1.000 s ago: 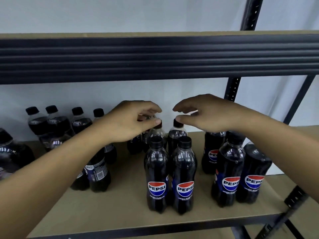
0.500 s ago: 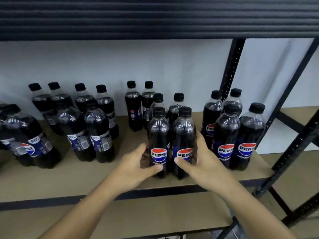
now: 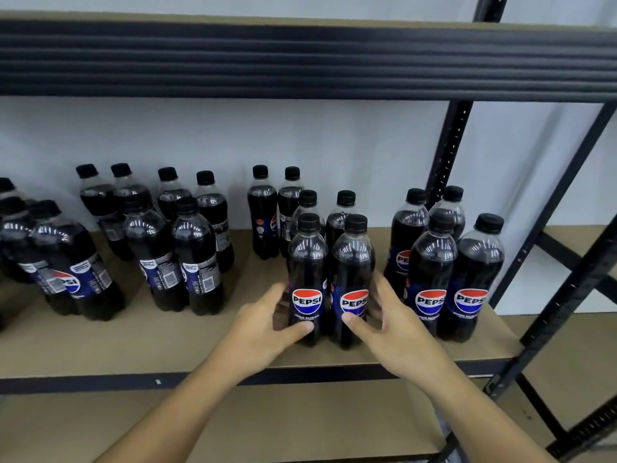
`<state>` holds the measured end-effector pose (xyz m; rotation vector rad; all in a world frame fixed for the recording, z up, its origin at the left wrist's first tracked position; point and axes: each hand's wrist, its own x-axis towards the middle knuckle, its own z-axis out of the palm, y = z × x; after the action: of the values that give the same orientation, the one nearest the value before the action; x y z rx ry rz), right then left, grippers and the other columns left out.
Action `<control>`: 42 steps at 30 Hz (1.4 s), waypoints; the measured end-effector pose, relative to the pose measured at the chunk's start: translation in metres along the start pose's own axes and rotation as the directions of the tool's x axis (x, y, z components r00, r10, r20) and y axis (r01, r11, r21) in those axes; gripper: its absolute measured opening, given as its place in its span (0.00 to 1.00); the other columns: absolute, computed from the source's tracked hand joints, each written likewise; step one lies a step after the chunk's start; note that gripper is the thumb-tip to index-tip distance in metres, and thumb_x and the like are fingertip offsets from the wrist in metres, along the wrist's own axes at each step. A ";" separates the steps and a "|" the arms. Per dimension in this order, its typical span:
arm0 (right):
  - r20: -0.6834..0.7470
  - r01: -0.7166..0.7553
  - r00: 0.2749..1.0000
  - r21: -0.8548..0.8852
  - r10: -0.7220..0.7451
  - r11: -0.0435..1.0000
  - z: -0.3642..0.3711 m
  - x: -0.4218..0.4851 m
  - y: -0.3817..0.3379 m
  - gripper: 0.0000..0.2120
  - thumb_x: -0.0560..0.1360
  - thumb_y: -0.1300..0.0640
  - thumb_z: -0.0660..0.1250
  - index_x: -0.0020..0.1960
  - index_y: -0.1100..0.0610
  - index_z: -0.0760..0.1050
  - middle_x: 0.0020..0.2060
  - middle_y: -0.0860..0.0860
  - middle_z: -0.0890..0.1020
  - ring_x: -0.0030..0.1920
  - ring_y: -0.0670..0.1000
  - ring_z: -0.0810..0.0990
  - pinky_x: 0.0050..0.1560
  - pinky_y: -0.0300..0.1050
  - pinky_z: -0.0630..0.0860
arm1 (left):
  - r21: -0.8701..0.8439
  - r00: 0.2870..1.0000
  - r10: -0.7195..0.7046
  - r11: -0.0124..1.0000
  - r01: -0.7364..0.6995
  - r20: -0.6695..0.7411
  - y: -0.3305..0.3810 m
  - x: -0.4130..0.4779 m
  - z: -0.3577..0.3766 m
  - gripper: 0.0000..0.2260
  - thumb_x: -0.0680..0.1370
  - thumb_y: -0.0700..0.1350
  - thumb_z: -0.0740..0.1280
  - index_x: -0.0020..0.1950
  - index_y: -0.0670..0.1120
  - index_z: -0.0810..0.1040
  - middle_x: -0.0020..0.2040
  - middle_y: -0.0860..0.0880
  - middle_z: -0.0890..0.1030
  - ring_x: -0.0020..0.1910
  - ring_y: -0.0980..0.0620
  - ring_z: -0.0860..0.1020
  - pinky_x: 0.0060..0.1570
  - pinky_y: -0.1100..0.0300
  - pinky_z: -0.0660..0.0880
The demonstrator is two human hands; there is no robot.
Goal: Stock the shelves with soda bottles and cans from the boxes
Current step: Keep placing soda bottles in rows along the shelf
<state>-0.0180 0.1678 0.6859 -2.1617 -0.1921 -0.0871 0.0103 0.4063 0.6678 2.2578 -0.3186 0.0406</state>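
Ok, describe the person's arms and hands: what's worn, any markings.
The left forearm and right forearm are bare to the frame's edge, no sleeves. The left hand and right hand wear no gloves; no rings, watch, bracelet or markings show.

Left-edge bottles (image 3: 13,242) are cut off. The front pair (image 3: 307,262) hides fingertips of the left hand (image 3: 263,325) and right hand (image 3: 397,329).

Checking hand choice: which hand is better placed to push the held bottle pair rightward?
Likely the left hand: it grips the left bottle from its outer side, while the right hand, gripping the right bottle, fills the gap beyond.
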 end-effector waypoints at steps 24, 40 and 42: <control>0.455 0.567 0.803 -0.384 -0.385 0.728 -0.041 0.029 -0.191 0.23 0.79 0.43 0.67 0.73 0.44 0.72 0.66 0.42 0.78 0.62 0.44 0.76 0.57 0.39 0.73 | 0.667 0.997 -0.082 0.742 0.066 -0.006 0.128 -0.058 -0.183 0.28 0.73 0.59 0.75 0.71 0.54 0.74 0.66 0.55 0.78 0.62 0.55 0.77 0.63 0.53 0.76; 0.376 0.396 0.903 -0.541 -0.207 0.742 0.070 0.146 -0.252 0.26 0.75 0.41 0.71 0.70 0.44 0.73 0.62 0.46 0.78 0.55 0.48 0.77 0.51 0.42 0.75 | 0.746 0.993 -0.092 0.665 0.005 0.075 0.032 0.032 -0.286 0.29 0.71 0.55 0.78 0.70 0.52 0.73 0.63 0.52 0.77 0.49 0.52 0.78 0.49 0.58 0.75; 0.356 0.341 0.924 -0.598 -0.141 0.725 0.083 0.157 -0.254 0.27 0.74 0.37 0.70 0.70 0.44 0.72 0.60 0.47 0.78 0.52 0.49 0.79 0.53 0.46 0.79 | 0.741 0.991 -0.080 0.671 -0.026 0.107 0.019 0.046 -0.291 0.30 0.72 0.56 0.77 0.71 0.52 0.72 0.65 0.51 0.77 0.57 0.50 0.77 0.54 0.56 0.75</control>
<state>0.0920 0.3938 0.8676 -2.8396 -0.7147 0.0187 0.0723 0.6042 0.8774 3.1023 -0.3855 0.0041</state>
